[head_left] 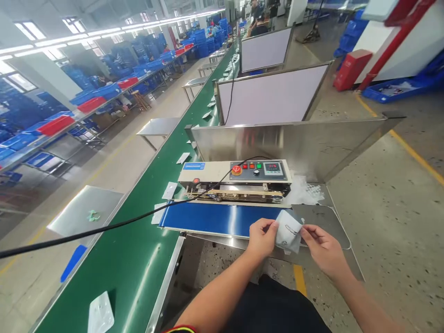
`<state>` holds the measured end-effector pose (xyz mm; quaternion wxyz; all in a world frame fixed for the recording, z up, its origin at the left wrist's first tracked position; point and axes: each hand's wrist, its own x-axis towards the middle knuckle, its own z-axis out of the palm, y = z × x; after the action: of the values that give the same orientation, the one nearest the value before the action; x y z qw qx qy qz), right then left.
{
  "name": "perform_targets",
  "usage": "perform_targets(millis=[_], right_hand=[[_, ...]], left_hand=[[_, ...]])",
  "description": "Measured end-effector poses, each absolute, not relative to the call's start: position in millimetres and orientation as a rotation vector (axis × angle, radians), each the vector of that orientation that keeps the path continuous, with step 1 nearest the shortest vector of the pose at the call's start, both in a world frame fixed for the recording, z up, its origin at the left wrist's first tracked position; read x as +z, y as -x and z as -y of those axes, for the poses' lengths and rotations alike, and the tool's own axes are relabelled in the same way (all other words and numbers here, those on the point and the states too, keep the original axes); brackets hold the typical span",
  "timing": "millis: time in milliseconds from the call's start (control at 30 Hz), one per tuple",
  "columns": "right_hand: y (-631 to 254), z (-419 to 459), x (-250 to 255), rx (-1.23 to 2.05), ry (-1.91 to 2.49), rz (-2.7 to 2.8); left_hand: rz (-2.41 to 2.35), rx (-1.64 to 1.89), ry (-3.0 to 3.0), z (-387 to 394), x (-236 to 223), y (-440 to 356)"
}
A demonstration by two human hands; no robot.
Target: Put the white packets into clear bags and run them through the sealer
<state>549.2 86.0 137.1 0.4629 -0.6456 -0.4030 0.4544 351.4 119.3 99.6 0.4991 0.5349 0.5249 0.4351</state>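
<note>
A small white pouch [289, 230] with a dark printed mark is held between both hands, just above the right end of the blue belt [215, 218] of a band sealer. My left hand [262, 237] pinches the pouch's left edge. My right hand [321, 247] pinches its right edge. The sealer [222, 178] is a cream machine with a red round button, small coloured buttons and a digital readout on its grey panel. A heap of similar white pouches [305, 192] lies on the steel tray to the sealer's right.
A long green conveyor [138, 259] runs from lower left to the far back, with several white pouches on it. A black cable [104, 226] crosses it to the sealer. Steel screens [312, 143] stand behind the machine. Blue and red crates fill shelves at left.
</note>
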Motion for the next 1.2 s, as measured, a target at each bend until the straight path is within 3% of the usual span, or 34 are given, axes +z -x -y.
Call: perform_targets(millis=[333, 533, 833, 1200], right_hand=[[-611, -130, 69, 1.169, 1.684, 0.403], [-618, -173, 53, 1.243, 1.666, 0.372], [-589, -191, 55, 1.347, 1.646, 0.473], [-530, -179, 75, 1.465, 1.641, 0.62]], left_hand=[[-1.578, 0.926, -0.834, -161, 56, -443], [-1.551, 0.937, -0.486, -188, 44, -458], [-1.555, 1.034, -0.408, -189, 35, -423], [-1.479, 1.218, -0.559, -159, 52, -320]])
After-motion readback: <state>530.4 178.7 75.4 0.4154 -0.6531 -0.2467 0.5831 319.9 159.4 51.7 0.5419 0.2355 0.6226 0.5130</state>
